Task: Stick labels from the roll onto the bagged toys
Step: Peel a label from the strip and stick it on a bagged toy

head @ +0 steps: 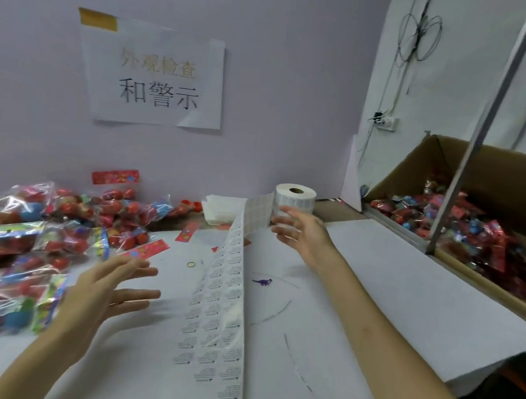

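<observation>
The roll (295, 196) stands at centre, its thin, floppy strip (223, 294) trailing to the bottom, likely best pinched at an edge. Slippery bags (35, 237) lie left. The left hand (100, 295) and right hand (300, 233) are spread, empty.

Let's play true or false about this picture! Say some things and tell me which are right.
1. The label roll stands at the back of the table, its strip unrolled toward the person. True.
2. The left hand grips a bagged toy. False: it is open and holds nothing, beside the bagged toys.
3. The cardboard box on the right is empty. False: it holds a heap of shiny packets.
4. A small purple dinosaur shape shows on the table, right of the strip. True.
5. The right hand is open, near the roll. True.
</observation>
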`<state>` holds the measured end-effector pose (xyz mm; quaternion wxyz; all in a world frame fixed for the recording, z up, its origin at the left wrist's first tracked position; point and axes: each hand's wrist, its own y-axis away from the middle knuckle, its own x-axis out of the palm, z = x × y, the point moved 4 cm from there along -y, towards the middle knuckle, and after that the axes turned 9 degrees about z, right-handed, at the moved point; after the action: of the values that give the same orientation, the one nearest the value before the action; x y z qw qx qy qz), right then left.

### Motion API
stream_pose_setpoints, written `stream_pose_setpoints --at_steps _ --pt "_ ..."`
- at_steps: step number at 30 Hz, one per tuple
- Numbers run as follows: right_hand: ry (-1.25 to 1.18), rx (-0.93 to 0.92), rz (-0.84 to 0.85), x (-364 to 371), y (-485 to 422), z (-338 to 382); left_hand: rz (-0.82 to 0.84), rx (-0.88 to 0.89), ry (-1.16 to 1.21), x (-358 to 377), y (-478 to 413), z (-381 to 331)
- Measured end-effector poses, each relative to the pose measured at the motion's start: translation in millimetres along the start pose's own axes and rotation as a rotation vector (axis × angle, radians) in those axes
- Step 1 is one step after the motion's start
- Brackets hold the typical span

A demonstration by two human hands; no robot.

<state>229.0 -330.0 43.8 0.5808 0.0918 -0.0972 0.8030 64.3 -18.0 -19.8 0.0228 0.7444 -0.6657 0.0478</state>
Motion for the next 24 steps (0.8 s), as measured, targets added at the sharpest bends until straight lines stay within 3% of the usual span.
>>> stream_pose_setpoints --at_steps 2,5,12,17,24 --pt "0.203 -0.047 0.133 41 1 8 -0.087 0.085 -0.229 3 9 -8" --pt "0.45 -0.122 0.28 103 3 15 -0.16 0.182 -0.805 5 16 -11" --pt "1.171 -0.274 0.41 204 -28 -21 0.165 0.01 -1.34 11 11 12" --pt "1.665 -0.262 0.508 250 -72 -62 0.233 -0.074 -1.392 11 9 22" --pt "1.755 -0.003 0.576 289 -132 -102 0.236 -0.062 -1.364 13 8 22"
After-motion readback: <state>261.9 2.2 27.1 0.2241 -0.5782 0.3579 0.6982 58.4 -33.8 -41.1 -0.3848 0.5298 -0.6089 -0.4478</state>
